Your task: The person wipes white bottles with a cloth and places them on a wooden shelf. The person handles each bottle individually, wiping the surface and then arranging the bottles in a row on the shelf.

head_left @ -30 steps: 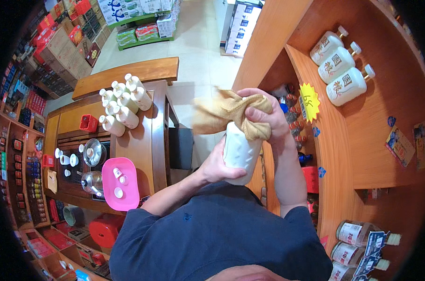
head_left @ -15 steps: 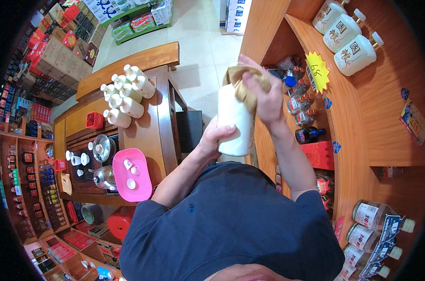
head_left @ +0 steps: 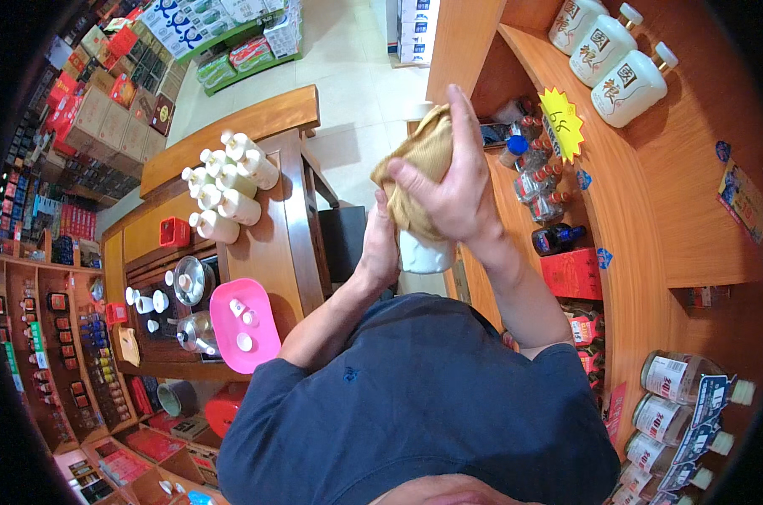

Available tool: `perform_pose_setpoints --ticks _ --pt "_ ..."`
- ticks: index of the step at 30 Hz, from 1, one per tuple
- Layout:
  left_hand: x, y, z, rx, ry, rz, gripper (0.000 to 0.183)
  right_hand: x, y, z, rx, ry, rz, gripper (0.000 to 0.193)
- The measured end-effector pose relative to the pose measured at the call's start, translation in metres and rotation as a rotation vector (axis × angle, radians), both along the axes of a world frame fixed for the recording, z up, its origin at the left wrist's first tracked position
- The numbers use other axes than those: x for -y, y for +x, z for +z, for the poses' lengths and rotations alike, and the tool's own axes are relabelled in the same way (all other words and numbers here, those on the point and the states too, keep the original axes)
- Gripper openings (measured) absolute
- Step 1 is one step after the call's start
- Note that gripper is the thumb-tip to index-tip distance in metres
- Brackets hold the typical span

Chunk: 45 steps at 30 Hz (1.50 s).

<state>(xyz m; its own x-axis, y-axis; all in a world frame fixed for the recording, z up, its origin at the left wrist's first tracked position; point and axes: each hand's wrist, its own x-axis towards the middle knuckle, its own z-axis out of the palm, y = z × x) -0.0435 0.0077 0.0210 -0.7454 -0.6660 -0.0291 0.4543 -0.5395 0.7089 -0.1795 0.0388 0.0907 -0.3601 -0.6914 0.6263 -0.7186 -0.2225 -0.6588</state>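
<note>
Near the centre of the frame we see the white bottle [head_left: 423, 256], tilted, its pale base showing below a tan cloth [head_left: 415, 168] that covers most of its side; whatever label it may carry there is hidden from us. Our left hand [head_left: 380, 247] holds the bottle from its left, thumb upward, with the other fingers largely hidden; our right hand [head_left: 457, 189] is pressed around the cloth against the bottle, thumb set apart from its extended fingers.

At the upper right we find three white shelf bottles [head_left: 633, 89] bearing large dark characters on their fronts; just below and left of them is a yellow starburst tag [head_left: 561, 125] with dark handwritten figures; at the right edge hangs a printed card [head_left: 741, 202] with coloured lettering. In the lower right stand clear bottles [head_left: 669, 379] with white labels printed in red, beside a dark blue and white price strip [head_left: 703, 414].

Left of centre, a wooden desk [head_left: 272, 244] carries a cluster of pale bottles [head_left: 240, 207], their writing too small for us to read, and a pink tray [head_left: 262, 355]; at the upper left, white packages [head_left: 172, 25] show blue printed shapes.
</note>
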Motion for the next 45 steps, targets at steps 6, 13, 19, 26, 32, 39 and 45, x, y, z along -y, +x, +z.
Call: perform_pose_setpoints --ticks 6,13,19,26,32,39,45 --pt "0.007 0.004 -0.003 0.006 0.17 -0.136 0.074 -0.003 -0.002 -0.018 0.98 0.127 0.381 0.067" --pt "0.013 0.002 -0.012 -0.179 0.195 -0.154 0.082 -0.043 0.026 -0.03 0.77 0.109 0.371 0.083" --pt "-0.006 0.008 -0.026 -0.216 0.356 -0.631 0.106 -0.011 -0.022 -0.007 1.173 -0.008 0.536 0.073" --pt "-0.018 0.014 -0.037 -0.316 0.41 -0.66 0.077 -0.01 -0.037 0.002 0.985 0.047 0.535 0.024" --pt "0.002 0.019 -0.026 0.427 -0.579 -0.165 0.066 0.01 -0.033 0.006 0.243 0.095 0.132 0.019" --pt "-0.005 -0.005 -0.014 0.309 0.092 -0.143 0.087 0.013 -0.022 -0.002 0.332 0.004 0.161 0.025" --pt "-0.011 -0.008 -0.018 0.073 0.333 -0.242 0.077 -0.037 0.0 -0.013 -0.216 0.092 0.105 0.041"
